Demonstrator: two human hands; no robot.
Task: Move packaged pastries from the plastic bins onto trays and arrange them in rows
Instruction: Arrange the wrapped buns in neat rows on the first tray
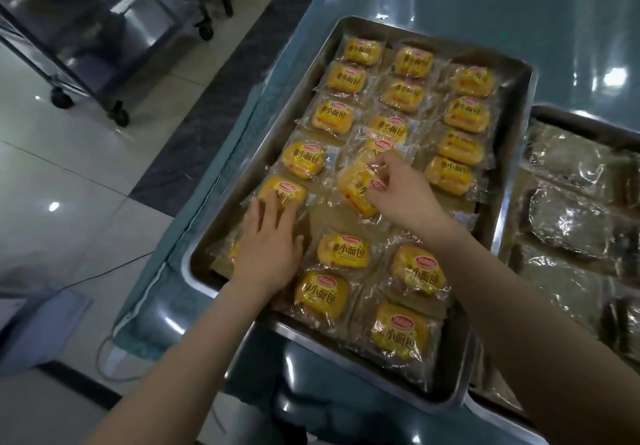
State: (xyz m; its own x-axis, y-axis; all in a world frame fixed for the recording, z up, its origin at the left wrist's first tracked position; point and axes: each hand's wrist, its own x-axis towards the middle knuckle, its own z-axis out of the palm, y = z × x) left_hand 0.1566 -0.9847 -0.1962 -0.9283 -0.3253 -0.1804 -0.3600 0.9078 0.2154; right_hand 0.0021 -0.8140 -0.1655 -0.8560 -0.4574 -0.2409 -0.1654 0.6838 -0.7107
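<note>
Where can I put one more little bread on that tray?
The bare brown liner in the middle of the tray, bordered by the left hand, the pastry the right hand pinches, and a near packet. The far rows are crowded, packets overlapping.

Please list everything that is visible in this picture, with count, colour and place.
packaged pastries: about nineteen, yellow, three rows on the near tray
near tray: one, silver metal, middle of the table
second tray: one, silver, at right, holding clear-wrapped dark packs
table: one, glossy blue-grey, under both trays
trolley: one, metal, on castors, upper left on the floor
left hand: one, flat on left-row pastries
right hand: one, pinches the held pastry, middle row
</note>
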